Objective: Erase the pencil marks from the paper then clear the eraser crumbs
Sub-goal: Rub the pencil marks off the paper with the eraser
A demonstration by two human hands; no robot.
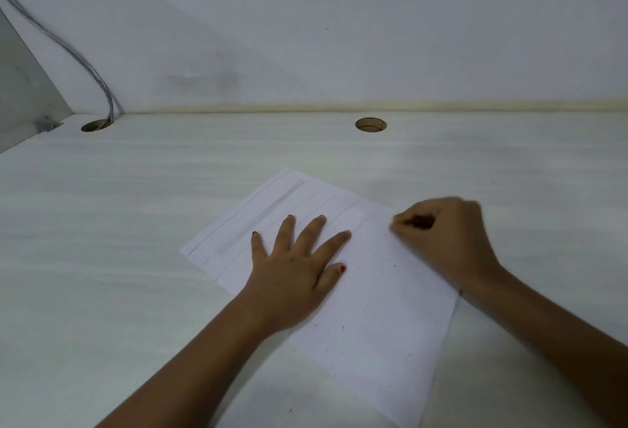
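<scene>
Pressing my left hand (292, 268) flat, fingers spread, I hold the paper (373, 325) against the desk (136, 223). The sheet lies aslant, its long axis running from far left to near right. My right hand (445, 240) is curled at the far right edge, blurred, pinching a small pale thing that I take for the eraser (393, 223). Grey pencil marks (261, 217) run in strips along the far-left end, just beyond my left fingertips, so that hand is nearer them. The eraser hand would have to cross leftward past those fingers. Dark crumbs (396, 264) dot the near half of the sheet.
</scene>
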